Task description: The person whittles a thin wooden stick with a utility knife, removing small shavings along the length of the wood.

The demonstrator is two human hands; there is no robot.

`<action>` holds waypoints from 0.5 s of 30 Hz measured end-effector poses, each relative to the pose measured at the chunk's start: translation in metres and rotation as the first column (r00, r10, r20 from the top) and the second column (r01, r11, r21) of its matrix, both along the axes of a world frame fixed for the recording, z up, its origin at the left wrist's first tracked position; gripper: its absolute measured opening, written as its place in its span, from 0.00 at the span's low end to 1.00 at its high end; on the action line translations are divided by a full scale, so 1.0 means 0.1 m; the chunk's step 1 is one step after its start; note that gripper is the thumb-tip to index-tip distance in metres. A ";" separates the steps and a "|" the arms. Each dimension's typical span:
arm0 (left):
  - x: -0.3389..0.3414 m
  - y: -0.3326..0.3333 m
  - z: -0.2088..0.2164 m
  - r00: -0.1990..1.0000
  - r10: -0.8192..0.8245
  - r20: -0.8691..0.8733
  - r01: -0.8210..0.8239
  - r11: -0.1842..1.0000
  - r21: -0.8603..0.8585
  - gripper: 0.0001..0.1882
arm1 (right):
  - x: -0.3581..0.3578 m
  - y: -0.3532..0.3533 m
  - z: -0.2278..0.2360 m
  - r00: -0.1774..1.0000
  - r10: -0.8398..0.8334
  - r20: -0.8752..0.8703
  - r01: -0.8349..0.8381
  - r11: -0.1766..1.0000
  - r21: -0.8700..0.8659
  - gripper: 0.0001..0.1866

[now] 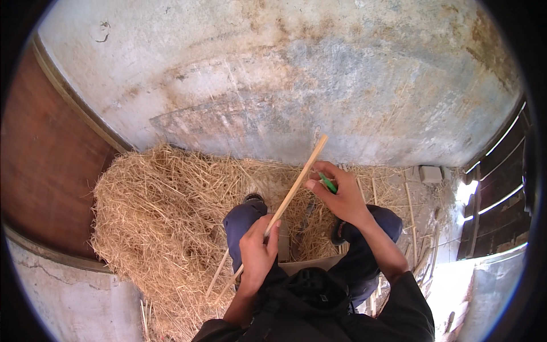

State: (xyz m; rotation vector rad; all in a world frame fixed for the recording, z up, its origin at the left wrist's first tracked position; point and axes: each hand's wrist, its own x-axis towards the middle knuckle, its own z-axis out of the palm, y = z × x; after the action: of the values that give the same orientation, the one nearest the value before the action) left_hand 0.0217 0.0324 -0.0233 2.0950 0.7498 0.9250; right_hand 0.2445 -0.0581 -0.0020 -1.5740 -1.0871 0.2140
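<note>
A long, pale wooden strip [300, 176], perhaps split bamboo, slants up and to the right from my left hand [258, 251], whose fingers are wrapped round it. Its far end points toward the wall. My right hand [342, 196] is closed on a small green object [327, 182], close to the strip's upper part. Fingers cover most of that object, so its kind cannot be told. Below my left hand, thin pale sticks stick out over the straw beside my left leg.
A large heap of straw shavings [154, 228] lies to the left, with more between my feet. A stained wall [285, 85] rises ahead. Long thin sticks [410, 214] and a grey block [430, 174] lie at the right. A brown panel [51, 159] stands at the left.
</note>
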 end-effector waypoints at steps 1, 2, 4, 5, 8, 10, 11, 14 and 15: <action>0.00 -0.02 0.01 1.000 0.000 -0.007 0.000 1.000 -0.010 0.07 | 0.02 -0.02 -0.01 1.000 0.018 -0.025 -0.020 0.998 -0.066 0.18; -0.02 -0.02 0.01 1.000 0.003 -0.004 -0.003 1.000 -0.009 0.07 | 0.03 -0.03 -0.01 0.998 0.040 -0.054 -0.047 0.990 -0.131 0.18; -0.05 -0.03 0.00 1.000 0.006 0.003 -0.006 1.000 -0.008 0.07 | 0.02 -0.03 0.05 0.998 0.060 0.004 -0.059 0.984 -0.171 0.16; -0.08 -0.02 0.00 1.000 0.005 -0.014 -0.005 1.000 -0.003 0.07 | -0.01 -0.03 0.12 0.994 0.058 0.091 -0.044 0.988 -0.146 0.15; -0.14 -0.01 -0.02 0.999 -0.012 -0.043 0.012 1.000 -0.010 0.06 | 0.01 -0.03 0.15 0.942 0.055 0.331 -0.033 0.997 -0.071 0.11; -0.16 -0.01 -0.02 0.999 -0.042 -0.033 0.041 0.998 -0.041 0.06 | 0.09 -0.09 0.18 0.905 0.101 0.414 -0.056 0.991 -0.119 0.09; -0.20 0.01 -0.01 0.995 -0.077 -0.059 0.071 0.993 -0.093 0.06 | 0.14 -0.11 0.22 0.896 0.157 0.415 -0.083 0.978 -0.190 0.08; -0.33 0.11 0.00 0.979 -0.172 -0.113 0.145 0.966 -0.215 0.06 | 0.27 -0.15 0.34 0.885 0.324 0.336 -0.193 0.909 -0.369 0.08; -0.37 0.14 -0.01 0.973 -0.194 -0.122 0.162 0.959 -0.230 0.06 | 0.29 -0.16 0.38 0.879 0.376 0.293 -0.235 0.876 -0.421 0.08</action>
State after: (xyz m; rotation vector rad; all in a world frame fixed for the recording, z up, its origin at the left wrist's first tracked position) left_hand -0.0150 0.0466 -0.0245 2.0088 0.6880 0.5710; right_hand 0.2736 -0.0738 0.0357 -1.8147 -1.6793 0.3733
